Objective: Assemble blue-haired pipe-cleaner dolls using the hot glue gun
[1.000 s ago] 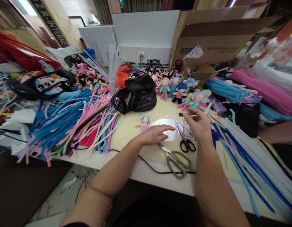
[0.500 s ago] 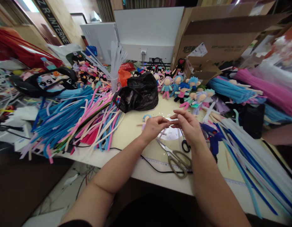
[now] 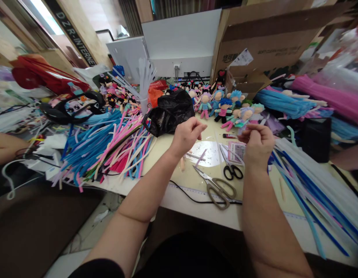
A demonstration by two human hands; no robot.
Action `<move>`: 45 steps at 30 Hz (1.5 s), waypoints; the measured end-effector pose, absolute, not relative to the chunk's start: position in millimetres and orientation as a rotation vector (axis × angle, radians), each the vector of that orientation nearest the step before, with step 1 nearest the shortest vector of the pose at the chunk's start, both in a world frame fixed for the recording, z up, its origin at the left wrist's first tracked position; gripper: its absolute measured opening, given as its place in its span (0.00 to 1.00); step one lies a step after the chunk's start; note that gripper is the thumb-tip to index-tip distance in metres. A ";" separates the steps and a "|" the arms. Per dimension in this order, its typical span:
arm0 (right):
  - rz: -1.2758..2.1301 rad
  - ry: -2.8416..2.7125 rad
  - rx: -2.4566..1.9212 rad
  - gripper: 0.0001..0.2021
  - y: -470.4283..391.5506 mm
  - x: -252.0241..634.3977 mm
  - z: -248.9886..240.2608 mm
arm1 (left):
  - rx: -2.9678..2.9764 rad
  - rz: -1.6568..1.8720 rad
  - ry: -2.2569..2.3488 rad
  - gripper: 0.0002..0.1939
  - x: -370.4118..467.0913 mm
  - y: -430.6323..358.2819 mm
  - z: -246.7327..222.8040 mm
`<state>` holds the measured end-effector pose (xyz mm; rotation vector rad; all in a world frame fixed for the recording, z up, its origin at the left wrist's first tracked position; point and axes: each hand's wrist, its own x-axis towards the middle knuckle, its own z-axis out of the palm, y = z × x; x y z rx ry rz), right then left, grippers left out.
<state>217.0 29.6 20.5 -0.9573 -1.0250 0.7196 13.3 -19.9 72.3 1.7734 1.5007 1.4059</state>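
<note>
My left hand [image 3: 188, 136] hovers over the table's middle, its fingers curled together; anything inside them is hidden. To the right, my right hand [image 3: 258, 142] is raised with thumb and fingers pinched, and I cannot make out what they hold. Between the hands lies a round white sheet [image 3: 209, 148] with lilac fuzzy stem pieces [image 3: 201, 157] on it. Scissors with tan handles [image 3: 219, 192] rest nearer me. Black-handled scissors [image 3: 232, 172] lie beside my right wrist, close to a small pink-and-white packet [image 3: 235, 151] and a dark marker-like tube [image 3: 229, 136].
Bundles of coloured fuzzy stems [image 3: 89, 144] cover the left side. Pale and blue stems [image 3: 318, 193] lie right. Behind are a black plastic bag [image 3: 175, 112], small dolls [image 3: 225, 106] and a cardboard box [image 3: 262, 42]. A black cable [image 3: 187, 202] runs along the front edge. Another person's arm [image 3: 6, 144] shows far left.
My hands were together over the white sheet and have moved apart, left hand up and leftward, right hand rightward. The packet and tube now show; the blue glue gun is mostly hidden behind my right wrist.
</note>
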 end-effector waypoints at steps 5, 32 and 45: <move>0.650 -1.016 -0.888 0.07 29.2 218.0 22.8 | 1.912 1.509 1.515 0.20 25.4 -5.5 100.7; 0.373 -2.327 -0.996 0.19 20.8 178.4 -19.1 | 1.840 0.646 2.108 0.16 -69.0 -38.6 17.3; 0.446 -2.530 -1.054 0.11 27.6 190.1 -18.0 | 1.530 0.701 2.007 0.10 -46.5 -53.9 -10.6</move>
